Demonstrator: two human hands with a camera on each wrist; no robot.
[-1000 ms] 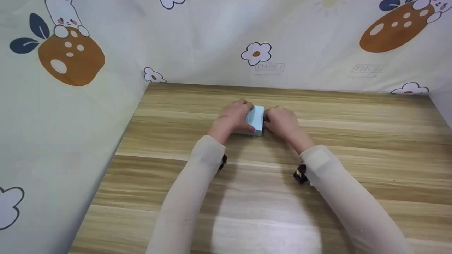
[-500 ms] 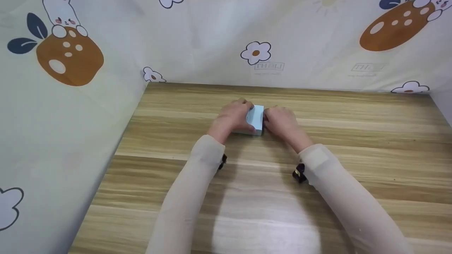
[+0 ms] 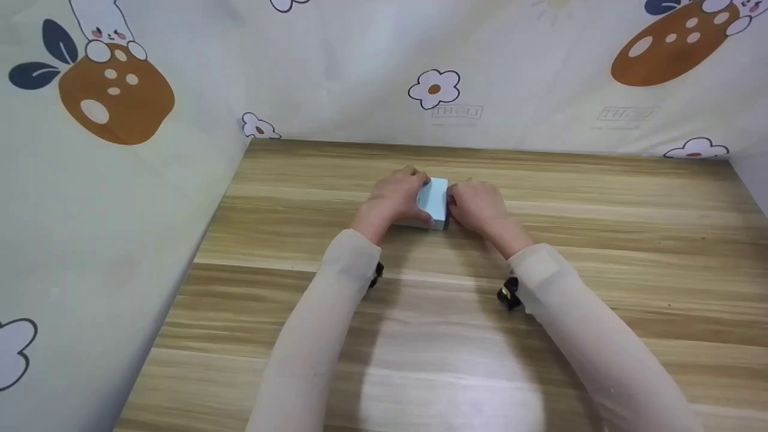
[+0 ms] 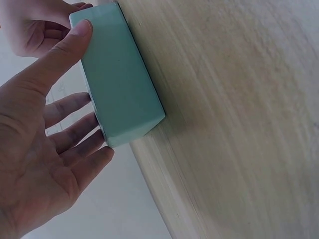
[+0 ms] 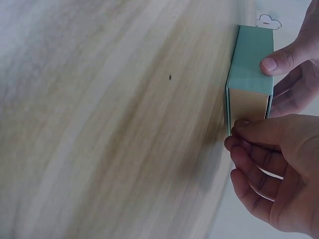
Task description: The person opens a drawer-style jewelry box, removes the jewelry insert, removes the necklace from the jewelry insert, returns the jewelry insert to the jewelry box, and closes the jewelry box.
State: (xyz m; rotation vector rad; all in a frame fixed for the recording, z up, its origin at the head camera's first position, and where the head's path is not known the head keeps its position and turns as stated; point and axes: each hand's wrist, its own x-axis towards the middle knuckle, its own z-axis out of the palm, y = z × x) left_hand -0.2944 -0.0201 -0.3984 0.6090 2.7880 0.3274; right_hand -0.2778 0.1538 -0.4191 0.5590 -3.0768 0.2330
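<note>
A small light blue-green cardboard box [image 3: 435, 201] lies on the wooden tabletop. My left hand [image 3: 393, 198] grips it from the left, with the thumb on its near side and the fingers reaching over to the far side. In the right wrist view the box shows a brown end panel [image 5: 247, 103] framed by the green sleeve. My right hand [image 3: 480, 207] is at that end, its thumb and index fingertips pinched together against the panel and the other fingers curled. Whether a tab sits between those fingertips I cannot tell.
The wood-grain table [image 3: 288, 240] extends around the box. A pale cloth printed with flowers and oranges [image 3: 336, 72] hangs behind and along the left side. Dark wrist-camera mounts [image 3: 509, 294] sit under the sleeves.
Both hands and the box keep nearly the same place and hold throughout. Only a slight shift of the head view shows.
</note>
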